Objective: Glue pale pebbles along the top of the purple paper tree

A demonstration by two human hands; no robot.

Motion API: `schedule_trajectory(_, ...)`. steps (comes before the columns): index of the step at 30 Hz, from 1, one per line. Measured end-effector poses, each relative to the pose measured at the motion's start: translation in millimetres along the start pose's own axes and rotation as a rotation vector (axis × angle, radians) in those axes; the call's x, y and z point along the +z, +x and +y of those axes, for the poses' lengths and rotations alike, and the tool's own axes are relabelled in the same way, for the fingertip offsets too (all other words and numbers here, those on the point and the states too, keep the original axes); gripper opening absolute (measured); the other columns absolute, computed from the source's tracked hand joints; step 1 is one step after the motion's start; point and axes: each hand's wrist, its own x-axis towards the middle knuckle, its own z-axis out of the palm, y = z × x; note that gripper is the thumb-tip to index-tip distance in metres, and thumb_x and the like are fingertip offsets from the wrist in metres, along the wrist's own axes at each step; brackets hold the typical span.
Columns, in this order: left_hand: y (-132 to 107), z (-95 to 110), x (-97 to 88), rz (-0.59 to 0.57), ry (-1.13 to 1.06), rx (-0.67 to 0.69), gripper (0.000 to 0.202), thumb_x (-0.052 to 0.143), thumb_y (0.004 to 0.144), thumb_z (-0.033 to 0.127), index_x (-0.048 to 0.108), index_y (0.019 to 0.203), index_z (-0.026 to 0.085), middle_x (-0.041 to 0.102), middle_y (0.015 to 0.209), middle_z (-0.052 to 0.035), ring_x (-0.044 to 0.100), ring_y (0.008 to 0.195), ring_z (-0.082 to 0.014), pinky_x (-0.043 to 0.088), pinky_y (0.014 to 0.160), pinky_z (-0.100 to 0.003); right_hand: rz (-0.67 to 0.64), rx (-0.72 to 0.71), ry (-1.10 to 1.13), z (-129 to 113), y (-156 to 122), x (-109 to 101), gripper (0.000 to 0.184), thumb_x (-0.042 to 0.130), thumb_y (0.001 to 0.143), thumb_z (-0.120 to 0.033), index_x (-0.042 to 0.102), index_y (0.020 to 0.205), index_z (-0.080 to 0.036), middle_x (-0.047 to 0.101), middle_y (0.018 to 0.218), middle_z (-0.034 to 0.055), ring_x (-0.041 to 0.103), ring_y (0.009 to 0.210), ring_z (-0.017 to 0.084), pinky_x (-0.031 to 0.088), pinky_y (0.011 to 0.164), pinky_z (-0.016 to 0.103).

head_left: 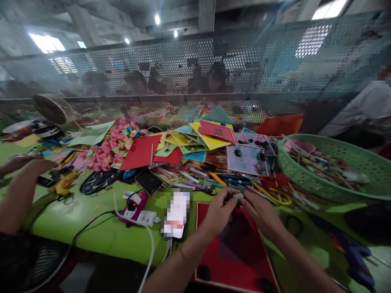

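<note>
My left hand (220, 209) and my right hand (259, 209) meet near the far edge of a red board (241, 260). Both are closed, with fingertips pinching a small whitish piece (238, 196) whose kind I cannot make out. Under my wrists the red board lies flat, with a pale border and a dark patch in its middle. Black round pieces (204, 273) sit at its near corners. Left of the board is a lit phone (177, 213) with a cable plugged in. To the right lies a dark blue glue gun (348, 248).
A green basket (336, 148) of sticks and scraps stands at the right. Coloured cards (140, 152), pink paper flowers (106, 150), pens and sticks pile up at the back. A purple power strip (133, 207) trails cables. At far left are a co-worker's hands (36, 166) and a yellow glue gun (64, 185).
</note>
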Motion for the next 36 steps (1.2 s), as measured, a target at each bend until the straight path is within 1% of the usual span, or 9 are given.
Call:
schedule_trajectory(3,-1.2,2.4,-1.8,0.024,-0.022,-0.033,0.026,0.063,0.090,0.039,0.066,0.105,0.018,0.069,0.098,-0.0052,0.065,0.089,-0.0166,0.054,0.087,-0.032,-0.044,0.003,0.035,-3.6,1.4,1.0,0.033,0.038,0.105,-0.043,0.051,0.079,-0.025,0.063,0.074,0.0014,0.061,0.067,0.020,0.046,0.059,0.031)
schedule_trajectory(7,-2.8,0.9,-1.0,0.055,0.003,-0.059,0.023,0.065,0.090,0.038,0.063,0.101,0.018,0.068,0.097,-0.0048,0.064,0.092,-0.0173,0.053,0.088,-0.032,-0.021,-0.025,0.022,-0.8,-0.7,4.9,0.032,0.037,0.105,-0.040,0.050,0.079,-0.025,0.063,0.074,0.0021,0.061,0.067,0.020,0.047,0.060,0.032)
schedule_trajectory(10,-4.8,-4.2,-0.2,0.076,0.068,-0.055,0.021,0.062,0.092,0.033,0.063,0.107,0.019,0.068,0.103,-0.0054,0.063,0.099,-0.0186,0.051,0.094,-0.034,-0.033,-0.039,0.003,5.8,-4.4,9.5,0.030,0.037,0.105,-0.039,0.054,0.085,-0.025,0.065,0.079,0.0028,0.063,0.072,0.021,0.050,0.066,0.034)
schedule_trajectory(13,-7.3,-9.8,0.3,0.057,0.106,-0.078,0.025,0.057,0.094,0.029,0.062,0.117,0.020,0.069,0.110,-0.0072,0.062,0.104,-0.0201,0.051,0.095,-0.035,-0.026,-0.078,-0.018,10.7,-7.1,13.3,0.031,0.033,0.106,-0.036,0.057,0.090,-0.024,0.067,0.084,0.0048,0.064,0.075,0.021,0.051,0.068,0.036)
schedule_trajectory(19,-11.8,-9.8,1.0,0.055,0.178,-0.064,0.024,0.054,0.097,0.031,0.063,0.116,0.021,0.069,0.116,-0.0079,0.062,0.109,-0.0218,0.049,0.100,-0.037,0.034,-0.144,-0.108,2.3,-4.9,11.9,0.034,0.033,0.104,-0.034,0.061,0.087,-0.023,0.065,0.075,0.0043,0.062,0.066,0.020,0.049,0.060,0.034)
schedule_trajectory(23,-12.2,-5.1,0.9,0.042,0.202,-0.041,0.024,0.053,0.097,0.028,0.062,0.118,0.020,0.069,0.116,-0.0080,0.063,0.109,-0.0215,0.048,0.100,-0.037,0.084,-0.187,-0.151,-4.6,-3.7,10.4,0.034,0.035,0.104,-0.030,0.057,0.078,-0.023,0.060,0.068,0.0026,0.055,0.060,0.018,0.043,0.057,0.031)
schedule_trajectory(28,-11.8,0.1,-0.7,0.009,0.203,-0.004,0.025,0.053,0.095,0.024,0.062,0.118,0.019,0.068,0.117,-0.0080,0.062,0.110,-0.0211,0.047,0.101,-0.037,0.111,-0.194,-0.143,-4.2,-4.5,11.1,0.030,0.038,0.101,-0.025,0.054,0.076,-0.022,0.057,0.066,0.0016,0.051,0.058,0.017,0.038,0.056,0.030)
schedule_trajectory(31,-11.5,4.2,-1.8,-0.026,0.171,-0.004,0.027,0.053,0.095,0.024,0.061,0.120,0.018,0.067,0.117,-0.0091,0.061,0.111,-0.0217,0.046,0.102,-0.037,0.123,-0.203,-0.100,-2.9,-4.6,10.6,0.030,0.036,0.102,-0.023,0.052,0.077,-0.022,0.057,0.067,0.0019,0.053,0.060,0.017,0.039,0.057,0.030)
schedule_trajectory(36,-10.2,5.4,-2.8,-0.043,0.124,-0.031,0.029,0.055,0.094,0.025,0.061,0.121,0.017,0.067,0.116,-0.0095,0.061,0.107,-0.0216,0.047,0.098,-0.036,0.098,-0.224,-0.053,-3.7,-3.5,7.7,0.032,0.035,0.105,-0.029,0.053,0.081,-0.021,0.060,0.071,0.0026,0.058,0.064,0.017,0.043,0.059,0.029)
